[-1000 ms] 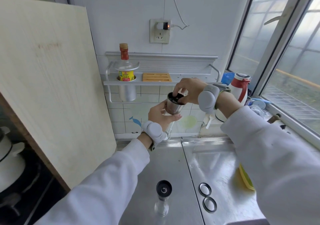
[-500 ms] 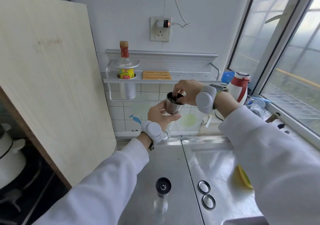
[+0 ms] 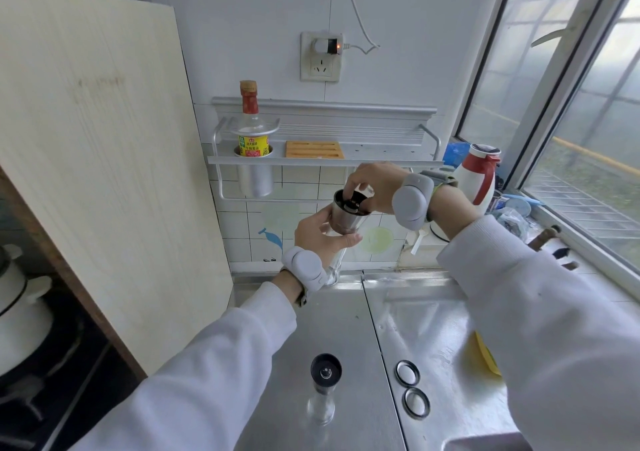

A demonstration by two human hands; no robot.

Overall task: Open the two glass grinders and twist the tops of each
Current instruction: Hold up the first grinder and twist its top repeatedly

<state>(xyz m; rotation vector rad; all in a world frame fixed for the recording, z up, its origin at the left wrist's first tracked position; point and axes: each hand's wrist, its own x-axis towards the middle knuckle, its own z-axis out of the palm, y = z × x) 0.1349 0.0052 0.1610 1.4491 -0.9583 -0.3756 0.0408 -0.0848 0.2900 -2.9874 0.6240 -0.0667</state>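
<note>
Head view: gripping the grinder (image 3: 347, 215) round its glass body with the left hand (image 3: 320, 234), raised above the counter (image 3: 341, 324), axis near upright, top tipped slightly right. Pinching its top from above-right with curled right hand (image 3: 377, 187) (the nearer one for twisting). Standing untouched below, well apart: second grinder (image 3: 325, 386).

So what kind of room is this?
Most likely a kitchen: there's a steel counter, a white pot on what looks like a stove at the left, a wall rack holding a bottle, and a grinder being held.
</note>
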